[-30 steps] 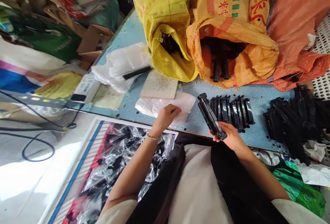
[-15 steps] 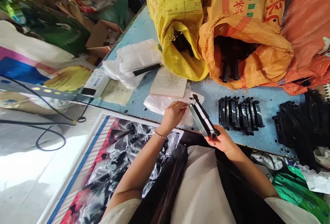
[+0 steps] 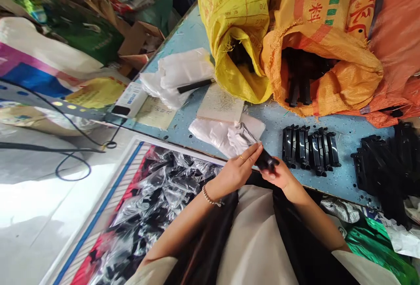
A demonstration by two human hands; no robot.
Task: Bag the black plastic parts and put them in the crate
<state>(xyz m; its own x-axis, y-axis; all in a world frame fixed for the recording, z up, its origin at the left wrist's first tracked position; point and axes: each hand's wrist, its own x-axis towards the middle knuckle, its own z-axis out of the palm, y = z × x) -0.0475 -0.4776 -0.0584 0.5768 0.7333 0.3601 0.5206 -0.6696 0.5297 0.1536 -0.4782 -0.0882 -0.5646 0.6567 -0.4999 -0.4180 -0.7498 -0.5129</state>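
Note:
My right hand (image 3: 279, 174) is closed around the near end of a black plastic part (image 3: 266, 160). Over the part's far end lies a clear plastic bag (image 3: 242, 138), crumpled and thin. My left hand (image 3: 239, 170), with a ring and a bead bracelet, has its fingers closed on the bag's edge against the part. How far the part sits inside the bag is hidden by my left fingers. Beneath the bag is a stack of clear bags (image 3: 210, 135) on the blue table (image 3: 183, 134). Right of my hands, several glossy black parts (image 3: 310, 149) stand in a row.
A yellow sack (image 3: 243, 79) and an orange sack (image 3: 354, 88) lie open at the back, with black parts in the orange one. A black pile (image 3: 380, 162) is at the right. Below left, a bin (image 3: 98, 206) holds bagged black pieces. A beige board (image 3: 219, 104) lies behind the bags.
My left hand has moved right and nearer, onto the part. The bag now covers the part's far end, where the bare part showed before. The view has shifted slightly left.

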